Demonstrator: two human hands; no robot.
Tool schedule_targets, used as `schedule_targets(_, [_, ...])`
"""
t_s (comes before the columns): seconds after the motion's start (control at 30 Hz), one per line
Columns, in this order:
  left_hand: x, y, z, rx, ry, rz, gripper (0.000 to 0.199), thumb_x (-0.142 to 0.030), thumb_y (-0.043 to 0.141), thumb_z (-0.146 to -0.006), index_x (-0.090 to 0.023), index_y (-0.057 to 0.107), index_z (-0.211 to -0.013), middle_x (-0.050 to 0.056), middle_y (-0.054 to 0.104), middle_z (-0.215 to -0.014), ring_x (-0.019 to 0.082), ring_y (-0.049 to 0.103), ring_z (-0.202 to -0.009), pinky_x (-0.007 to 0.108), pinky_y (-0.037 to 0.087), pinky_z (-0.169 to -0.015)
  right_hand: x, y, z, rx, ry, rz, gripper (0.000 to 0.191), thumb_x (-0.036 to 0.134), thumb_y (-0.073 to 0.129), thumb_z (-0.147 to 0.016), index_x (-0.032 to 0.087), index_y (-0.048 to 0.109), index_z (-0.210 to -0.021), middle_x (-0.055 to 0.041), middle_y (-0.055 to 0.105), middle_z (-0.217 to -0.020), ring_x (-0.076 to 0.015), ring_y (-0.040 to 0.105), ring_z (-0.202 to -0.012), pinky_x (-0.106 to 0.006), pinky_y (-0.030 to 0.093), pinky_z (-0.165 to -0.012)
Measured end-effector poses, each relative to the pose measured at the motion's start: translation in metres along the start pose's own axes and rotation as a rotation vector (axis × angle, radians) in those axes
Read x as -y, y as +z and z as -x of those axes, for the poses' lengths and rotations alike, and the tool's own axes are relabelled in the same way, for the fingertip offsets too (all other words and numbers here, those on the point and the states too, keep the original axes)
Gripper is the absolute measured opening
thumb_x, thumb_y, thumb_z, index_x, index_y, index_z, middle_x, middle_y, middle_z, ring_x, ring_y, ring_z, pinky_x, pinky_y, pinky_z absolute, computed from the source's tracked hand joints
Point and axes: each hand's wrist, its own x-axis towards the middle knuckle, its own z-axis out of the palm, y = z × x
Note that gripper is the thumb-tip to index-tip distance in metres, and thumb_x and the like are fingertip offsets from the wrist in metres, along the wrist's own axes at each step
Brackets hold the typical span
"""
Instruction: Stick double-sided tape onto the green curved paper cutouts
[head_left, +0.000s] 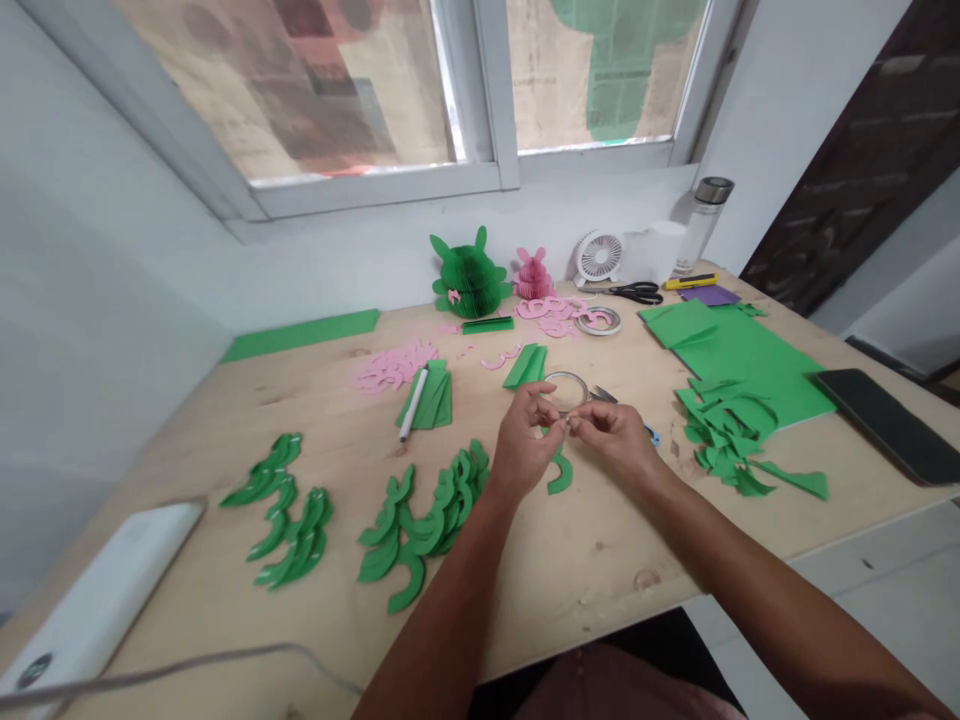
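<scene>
My left hand (523, 445) and my right hand (613, 437) meet fingertip to fingertip above the table, both pinched closed. Whatever lies between the fingertips is too small to make out. Just below them is a curved green paper piece (559, 474), partly covered by my left hand. A ring-shaped tape roll (568, 376) rests right behind my fingers. Scissors (602, 394) with a blue handle lie partly hidden under my right hand. To the left of my left forearm spreads a pile of curved green paper pieces (442, 515).
More green pieces (300, 535) and a white power bank (112, 590) lie left. Further back are a white pen (413, 405), pink cutouts (397, 366), a green paper figure (471, 275) and black-handled scissors (637, 292). Green scraps (727, 435) and a phone (892, 425) sit right.
</scene>
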Motion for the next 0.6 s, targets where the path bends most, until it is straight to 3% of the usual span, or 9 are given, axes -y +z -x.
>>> schedule_targets(0.6, [-0.0014, -0.0029, -0.0012, 0.034, -0.06, 0.011, 0.037, -0.013, 0.057, -0.07, -0.019, 0.047, -0.106, -0.005, 0.053, -0.067, 0.009, 0.054, -0.063, 0.022, 0.046, -0.065, 0.0079, 0.0001, -0.0001, -0.02, 0.039, -0.057, 0.021, 0.038, 0.064, -0.067, 0.018, 0.064, -0.066, 0.0017, 0.06, -0.058, -0.0099, 0.046, -0.052, -0.025, 0.034, -0.052])
